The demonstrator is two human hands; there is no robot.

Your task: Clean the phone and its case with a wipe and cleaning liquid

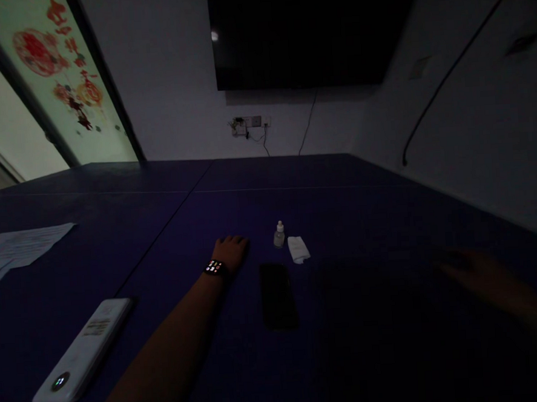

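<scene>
My left hand (230, 250) lies palm down on the dark blue table, fingers out flat, with a lit watch on the wrist. Nothing shows in its grasp. Just to its right a small clear dropper bottle (279, 239) with a white cap stands upright. Beside the bottle is a folded white cloth or tissue (298, 249). A black smartphone (278, 297) lies flat nearer me, its screen dark. Far to the right, my right hand (475, 271) is dim and smeared by motion, apart from these things; its fingers cannot be made out clearly.
A white power bank (86, 351) with a lit display and a plugged cable lies at the front left. Printed papers (23, 249) rest at the left edge. A large black screen (313, 31) hangs on the far wall above sockets (251, 123) and cables.
</scene>
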